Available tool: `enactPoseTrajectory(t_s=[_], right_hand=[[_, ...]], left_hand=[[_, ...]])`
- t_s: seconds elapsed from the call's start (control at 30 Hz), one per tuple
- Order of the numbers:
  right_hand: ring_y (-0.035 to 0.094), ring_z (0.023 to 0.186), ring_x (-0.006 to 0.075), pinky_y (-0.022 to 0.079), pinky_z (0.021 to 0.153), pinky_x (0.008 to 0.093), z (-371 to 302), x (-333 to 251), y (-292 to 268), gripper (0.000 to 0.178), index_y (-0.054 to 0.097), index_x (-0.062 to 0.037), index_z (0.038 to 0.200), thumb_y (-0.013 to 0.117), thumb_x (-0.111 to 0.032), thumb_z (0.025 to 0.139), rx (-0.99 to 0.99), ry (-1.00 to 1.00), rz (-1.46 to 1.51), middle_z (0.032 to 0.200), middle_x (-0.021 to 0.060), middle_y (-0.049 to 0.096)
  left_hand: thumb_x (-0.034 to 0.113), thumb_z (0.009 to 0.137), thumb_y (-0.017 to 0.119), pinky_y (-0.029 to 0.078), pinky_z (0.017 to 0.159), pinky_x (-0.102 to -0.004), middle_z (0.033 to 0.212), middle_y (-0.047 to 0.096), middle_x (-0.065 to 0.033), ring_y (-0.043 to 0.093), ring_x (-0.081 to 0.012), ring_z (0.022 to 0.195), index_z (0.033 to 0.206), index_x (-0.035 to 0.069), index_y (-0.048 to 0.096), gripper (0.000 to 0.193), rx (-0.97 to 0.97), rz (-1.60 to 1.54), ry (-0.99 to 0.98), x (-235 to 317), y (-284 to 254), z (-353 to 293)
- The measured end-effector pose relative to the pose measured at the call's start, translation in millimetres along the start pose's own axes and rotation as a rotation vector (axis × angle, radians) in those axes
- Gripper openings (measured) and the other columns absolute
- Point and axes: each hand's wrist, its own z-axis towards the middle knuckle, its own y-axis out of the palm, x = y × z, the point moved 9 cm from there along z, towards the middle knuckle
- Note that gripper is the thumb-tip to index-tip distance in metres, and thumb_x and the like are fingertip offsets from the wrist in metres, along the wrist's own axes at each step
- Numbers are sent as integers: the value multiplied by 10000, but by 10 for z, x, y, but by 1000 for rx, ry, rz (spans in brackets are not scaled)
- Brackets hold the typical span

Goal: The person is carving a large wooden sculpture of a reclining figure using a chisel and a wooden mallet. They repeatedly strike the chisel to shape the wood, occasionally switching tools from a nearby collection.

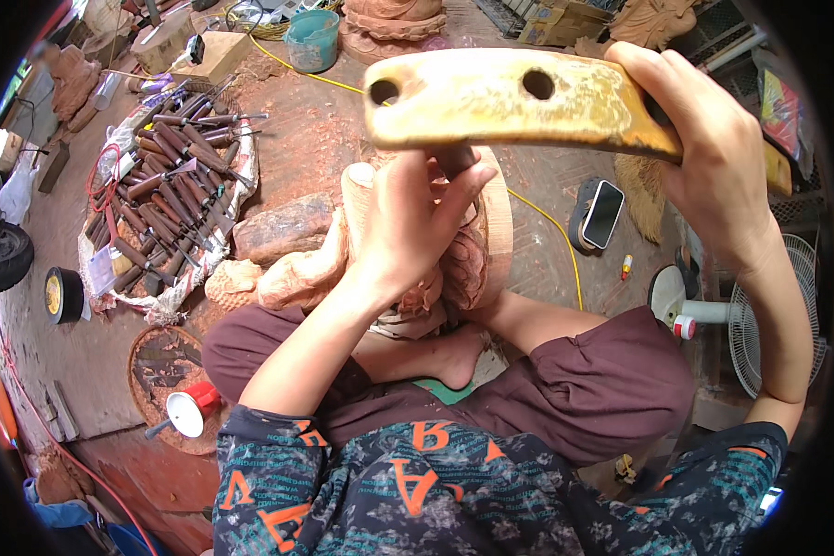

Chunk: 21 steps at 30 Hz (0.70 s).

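My right hand (pixel 713 144) is raised at the right, closed round a long yellow wooden mallet (pixel 473 102) with round holes through it. The mallet stretches leftward over my left hand (pixel 408 218), and a short end shows beyond my right hand. My left hand is closed round the dark handle of a chisel (pixel 456 162), whose top lies just under the mallet's lower edge in this view; I cannot tell whether they touch. The chisel's blade is hidden. Between my crossed legs stands a reddish wood carving (pixel 296 269), partly covered by my left hand and arm.
At the left, a sack (pixel 241 199) bears a heap of chisels (pixel 171 176). A basket (pixel 153 435) and a red-and-white cup (pixel 187 413) lie nearer. A phone (pixel 604 215), a fan (pixel 778 310) and a yellow cord (pixel 558 225) are at the right; a teal bucket (pixel 312 42) stands far off.
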Motion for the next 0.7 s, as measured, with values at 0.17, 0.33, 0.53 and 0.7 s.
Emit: enactPoseTrajectory(t_s=[0.17, 0.33, 0.53, 0.7], right_hand=[[637, 1009, 206, 477, 852, 296, -60, 103, -22, 513, 540, -29, 1203, 575, 147, 722, 64, 136, 401, 1048, 114, 651], [636, 1013, 212, 479, 854, 299, -68, 51, 2, 517, 542, -29, 1203, 577, 145, 717, 45, 171, 508, 1055, 115, 650], [635, 1018, 220, 481, 857, 303, -50, -21, -3, 522, 545, -30, 1202, 579, 144, 711, 13, 166, 505, 1064, 116, 649], [634, 1022, 227, 483, 859, 307, -16, -34, -25, 526, 547, -30, 1202, 581, 142, 706, 3, 154, 491, 1072, 117, 647]], left_hand=[[-67, 832, 628, 524, 861, -301, 1084, 604, -116, 624, -184, 997, 1092, -2, 498, 298, -103, -241, 347, 223, 8, -290], [-125, 831, 591, 496, 917, -318, 1089, 588, -147, 588, -186, 1047, 1132, 29, 400, 388, 9, -443, 255, -85, -302, -237], [-149, 830, 577, 488, 936, -319, 1073, 585, -140, 594, -192, 1046, 1124, 35, 390, 394, -29, -401, 317, -89, -192, -207], [-139, 837, 582, 484, 945, -316, 1082, 590, -137, 591, -182, 1059, 1124, 31, 400, 380, -34, -442, 272, -121, -173, -190]])
